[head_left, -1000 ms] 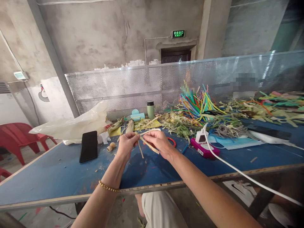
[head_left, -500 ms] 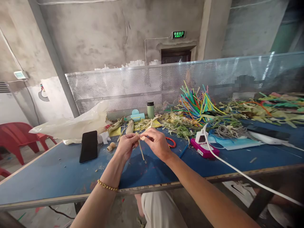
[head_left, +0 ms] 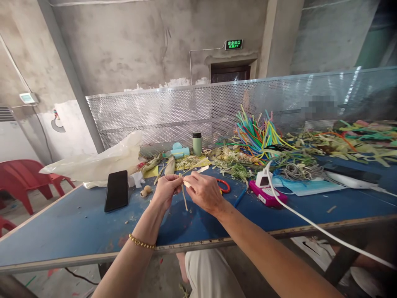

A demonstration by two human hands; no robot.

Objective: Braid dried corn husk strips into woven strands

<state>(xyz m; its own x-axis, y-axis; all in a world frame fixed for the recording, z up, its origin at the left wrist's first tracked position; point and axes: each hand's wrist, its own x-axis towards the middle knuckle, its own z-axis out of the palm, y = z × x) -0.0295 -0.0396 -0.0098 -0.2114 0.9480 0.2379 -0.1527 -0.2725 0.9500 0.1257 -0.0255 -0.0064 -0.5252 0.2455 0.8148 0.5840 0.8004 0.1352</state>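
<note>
My left hand and my right hand meet above the blue table, both closed in a pinch on a pale straw strip. One end of the strip hangs down between the hands; the rest is tucked under my right fingers. A gold bead bracelet sits on my left wrist. A red ring-shaped item lies just behind my right hand.
A black phone lies left of my hands, with a small wooden piece beside it. Behind are a white plastic bag, a green flask, colourful strips, a pink device with a white cable, and a perforated metal screen.
A second ago the strip stood out in a wide loop between my hands. My right hand has since drawn it in, so the loop is gone and my hands are closer together.
</note>
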